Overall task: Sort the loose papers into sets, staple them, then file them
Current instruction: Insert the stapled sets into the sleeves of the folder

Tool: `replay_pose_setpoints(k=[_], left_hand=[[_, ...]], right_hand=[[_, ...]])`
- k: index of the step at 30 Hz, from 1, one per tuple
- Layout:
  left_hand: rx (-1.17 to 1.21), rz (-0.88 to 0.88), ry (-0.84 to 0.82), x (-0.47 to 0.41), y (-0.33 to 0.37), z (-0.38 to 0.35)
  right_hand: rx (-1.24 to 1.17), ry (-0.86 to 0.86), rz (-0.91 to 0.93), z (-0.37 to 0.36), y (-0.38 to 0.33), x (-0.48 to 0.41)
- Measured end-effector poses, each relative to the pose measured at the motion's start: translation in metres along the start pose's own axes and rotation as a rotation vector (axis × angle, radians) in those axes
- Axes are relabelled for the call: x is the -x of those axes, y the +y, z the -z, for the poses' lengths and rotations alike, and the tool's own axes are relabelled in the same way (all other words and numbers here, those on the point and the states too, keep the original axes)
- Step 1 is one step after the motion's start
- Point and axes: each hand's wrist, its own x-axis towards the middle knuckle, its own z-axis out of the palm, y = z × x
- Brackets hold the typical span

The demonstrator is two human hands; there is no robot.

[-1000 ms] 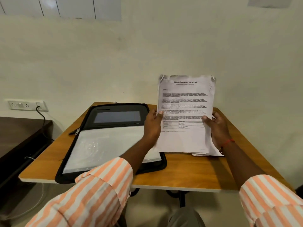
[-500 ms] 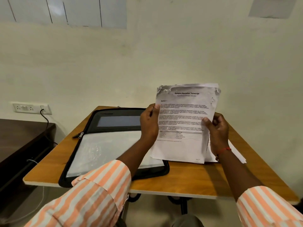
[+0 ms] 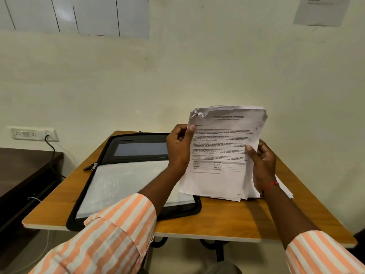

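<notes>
Nearest the camera, two sleeves striped in orange and white, the left sleeve [image 3: 102,240] and the right sleeve [image 3: 316,254], reach forward over the front edge of a wooden table [image 3: 227,218]. On the table's left half lies an open black zip folder [image 3: 178,213], its near half covered by a clear plastic pocket [image 3: 122,186], with the zip pull [image 3: 94,166] hanging off its left side. Above the right half of the table both hands hold up a sheaf of printed papers [image 3: 221,175], nearly upright and tilted slightly, its top corners crumpled and its lower left corner overlapping the folder's right edge. The left hand [image 3: 178,149] grips the sheaf's left edge near the top, thumb on the printed face and fingers curled behind. The right hand [image 3: 262,165], with a red thread [image 3: 273,183] round its wrist, grips the right edge lower down in the same way. More white sheets [image 3: 284,189] lie flat on the table behind and beneath that wrist. Further left stands a dark cabinet [image 3: 21,175], and on the cream wall behind it sits a switch plate [image 3: 32,133] with a black plug in it. High on the wall hang pale panels [image 3: 79,14] and a printed notice [image 3: 324,10].
</notes>
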Motion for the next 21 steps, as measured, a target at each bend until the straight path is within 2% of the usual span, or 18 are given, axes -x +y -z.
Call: replay_pose_setpoints(k=[5, 8, 11, 14, 18, 21], left_hand=[[-0.054, -0.093, -0.045, -0.005, 0.007, -0.003], [-0.074, -0.081, -0.01, -0.009, 0.009, -0.007], [-0.05, -0.026, 0.011, -0.011, 0.011, -0.011], [-0.048, -0.043, -0.001, -0.013, 0.016, -0.01], [-0.138, -0.113, -0.101, -0.015, 0.013, -0.006], [-0.166, -0.02, -0.205, -0.004, -0.008, 0.004]], right_hand=[[-0.025, -0.058, -0.06, 0.0, 0.0, 0.003], [-0.003, -0.108, -0.129, -0.003, 0.0, 0.005], [0.033, -0.116, -0.121, -0.004, -0.002, 0.005], [0.036, -0.082, -0.06, -0.007, -0.009, 0.002], [-0.001, -0.078, -0.022, -0.013, -0.01, 0.004], [0.065, -0.086, -0.099, -0.013, 0.006, 0.015]])
